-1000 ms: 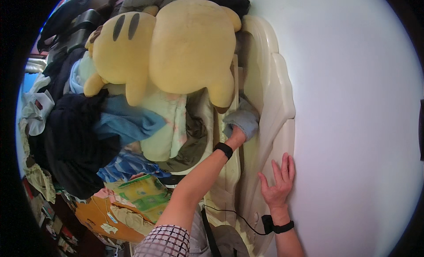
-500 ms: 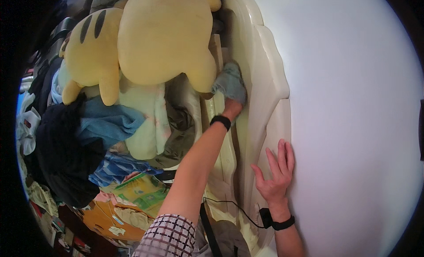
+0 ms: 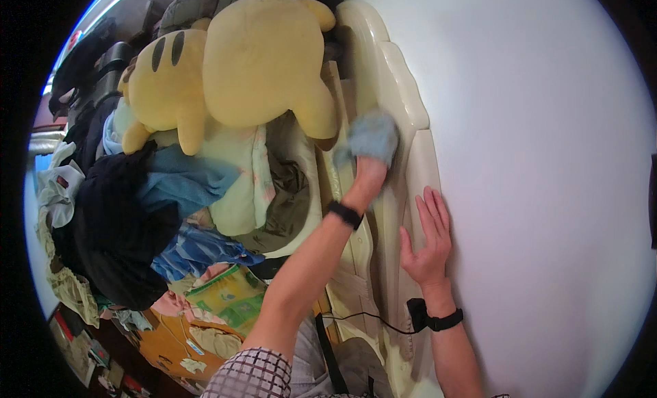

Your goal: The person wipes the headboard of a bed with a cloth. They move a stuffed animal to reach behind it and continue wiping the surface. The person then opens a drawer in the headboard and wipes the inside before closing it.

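A grey-blue cloth [image 3: 374, 134] is in my left hand [image 3: 370, 175]; it covers the fingers and is blurred by motion. The cloth lies against the cream headboard [image 3: 416, 162], on its smooth face beside the scalloped edge. My right hand [image 3: 429, 251] rests near that edge where it meets the white wall, fingers stretched out and thumb apart, holding nothing. Each wrist wears a black band, and a thin black cable runs to a small black box at the right wrist.
Left of the headboard are two yellow plush toys [image 3: 267, 62]. Below them lie heaped clothes: a black garment [image 3: 116, 227], a blue towel [image 3: 188, 179] and a blue patterned cloth [image 3: 205, 251]. The white wall [image 3: 547, 193] fills the right side.
My left hand with the cloth has moved down and right across the headboard, toward its scalloped edge. My right hand stays outstretched at the edge. The view has shifted slightly.
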`<state>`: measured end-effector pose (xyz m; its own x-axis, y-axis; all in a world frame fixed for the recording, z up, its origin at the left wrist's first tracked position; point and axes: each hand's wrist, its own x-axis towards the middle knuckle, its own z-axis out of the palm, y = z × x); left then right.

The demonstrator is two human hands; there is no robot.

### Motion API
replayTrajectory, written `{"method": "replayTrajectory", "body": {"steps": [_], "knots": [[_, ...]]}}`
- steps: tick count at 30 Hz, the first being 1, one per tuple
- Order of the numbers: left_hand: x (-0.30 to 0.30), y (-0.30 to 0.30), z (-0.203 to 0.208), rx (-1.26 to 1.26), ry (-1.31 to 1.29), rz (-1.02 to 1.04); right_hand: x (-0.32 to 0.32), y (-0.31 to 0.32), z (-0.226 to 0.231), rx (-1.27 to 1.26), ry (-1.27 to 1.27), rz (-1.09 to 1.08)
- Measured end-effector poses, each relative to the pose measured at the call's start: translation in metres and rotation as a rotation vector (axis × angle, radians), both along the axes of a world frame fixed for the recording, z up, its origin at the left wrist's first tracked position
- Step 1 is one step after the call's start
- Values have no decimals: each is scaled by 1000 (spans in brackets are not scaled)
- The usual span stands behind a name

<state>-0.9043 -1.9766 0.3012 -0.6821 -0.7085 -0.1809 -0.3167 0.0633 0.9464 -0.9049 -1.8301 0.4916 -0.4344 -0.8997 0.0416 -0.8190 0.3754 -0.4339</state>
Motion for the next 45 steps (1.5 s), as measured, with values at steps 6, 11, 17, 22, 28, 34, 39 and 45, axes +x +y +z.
{"method": "replayTrajectory", "body": {"steps": [6, 11, 17, 22, 28, 34, 39, 45], "knots": [[-9, 40, -1, 300, 482, 475, -1, 9, -4, -117, -21, 18], [68, 167, -13, 261, 373, 223, 7, 29, -6, -169, -84, -33], [33, 150, -14, 256, 516, 428, 49, 117, 18, -109, 120, -136], [5, 44, -4, -318, 334, 305, 67, 171, 20, -71, 68, -153], [15, 58, -34, 52, 405, 231, 64, 186, 14, -87, 57, -120], [20, 168, -85, -712, -697, -292, 64, 186, 16, -106, 62, -115], [64, 257, -105, 84, 249, 67, 65, 182, 15, -160, 92, -96], [114, 365, -60, 66, -200, -136, 66, 187, 7, -206, 100, -101]]}}
